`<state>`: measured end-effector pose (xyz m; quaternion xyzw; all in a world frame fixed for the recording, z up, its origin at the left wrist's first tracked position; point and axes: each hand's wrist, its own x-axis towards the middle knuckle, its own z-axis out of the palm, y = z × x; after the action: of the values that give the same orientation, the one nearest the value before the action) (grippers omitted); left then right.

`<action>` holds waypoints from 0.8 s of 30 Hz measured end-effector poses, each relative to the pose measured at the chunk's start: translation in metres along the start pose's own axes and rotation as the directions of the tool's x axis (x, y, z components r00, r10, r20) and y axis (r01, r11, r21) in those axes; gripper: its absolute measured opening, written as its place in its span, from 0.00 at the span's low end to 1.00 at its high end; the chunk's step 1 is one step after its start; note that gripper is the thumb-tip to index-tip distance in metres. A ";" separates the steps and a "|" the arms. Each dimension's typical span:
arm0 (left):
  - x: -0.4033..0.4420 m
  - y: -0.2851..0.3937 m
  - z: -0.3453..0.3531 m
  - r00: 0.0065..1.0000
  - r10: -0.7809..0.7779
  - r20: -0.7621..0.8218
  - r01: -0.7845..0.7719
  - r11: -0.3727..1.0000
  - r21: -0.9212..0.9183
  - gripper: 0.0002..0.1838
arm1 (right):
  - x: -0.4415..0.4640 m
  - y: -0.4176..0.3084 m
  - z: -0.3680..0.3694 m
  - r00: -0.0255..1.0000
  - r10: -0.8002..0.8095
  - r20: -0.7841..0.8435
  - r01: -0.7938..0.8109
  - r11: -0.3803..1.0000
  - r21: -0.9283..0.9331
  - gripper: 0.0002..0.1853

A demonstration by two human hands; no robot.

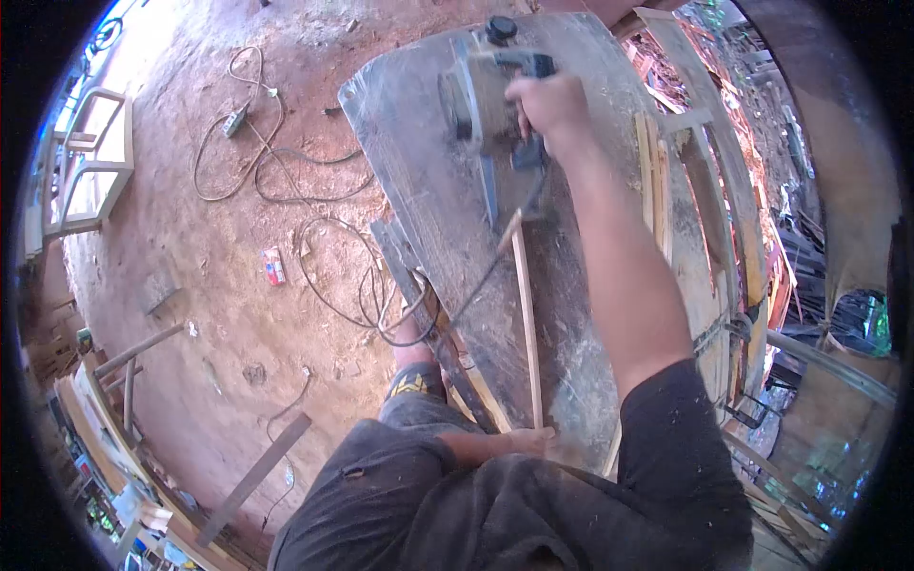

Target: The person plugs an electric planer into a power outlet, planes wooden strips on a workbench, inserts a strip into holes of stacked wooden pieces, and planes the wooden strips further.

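Observation:
A power saw [490, 100] rests on the dusty work table [409, 124] near its far end. My right hand [552, 107] is wrapped round the saw's rear handle, arm stretched out. The saw's dark cord runs back over the table toward the left edge. A thin wooden strip [528, 324] lies lengthwise on the table, its far end just below the saw. At the strip's near end is my left hand [531, 442], low and close to my body, with its fingers closed on the strip.
Coiled cord [257, 171] and a small red-and-white packet [274, 267] lie on the dirt floor at left. A pale wooden frame [95, 167] stands far left. Long boards [657, 181] lie along the table's right side. More lumber is at lower left.

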<state>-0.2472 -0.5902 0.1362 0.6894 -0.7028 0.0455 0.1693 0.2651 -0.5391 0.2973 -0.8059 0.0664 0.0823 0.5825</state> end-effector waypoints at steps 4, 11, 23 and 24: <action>-0.003 0.010 0.015 0.976 -0.068 -0.208 0.084 0.994 0.071 0.08 | 0.054 -0.017 0.015 0.998 -0.057 -0.004 0.057 0.998 -0.017 0.08; 0.001 0.004 0.029 0.999 -0.036 -0.026 0.035 0.997 -0.065 0.06 | -0.053 -0.004 -0.025 0.988 -0.100 -0.114 0.126 0.962 0.243 0.11; -0.063 0.001 -0.162 0.624 -0.587 -0.516 0.176 0.749 -0.639 0.19 | -0.418 0.089 -0.177 0.935 0.250 -0.252 -0.283 0.953 -0.105 0.22; -0.065 -0.002 -0.165 0.589 -0.564 -0.579 0.150 0.780 -0.607 0.23 | -0.451 0.092 -0.184 0.897 0.347 -0.274 -0.379 0.922 -0.074 0.22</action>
<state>-0.2173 -0.4790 0.2714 0.6733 -0.3990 0.1001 0.6143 -0.1842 -0.7374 0.3635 -0.8182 0.2848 0.0891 0.4915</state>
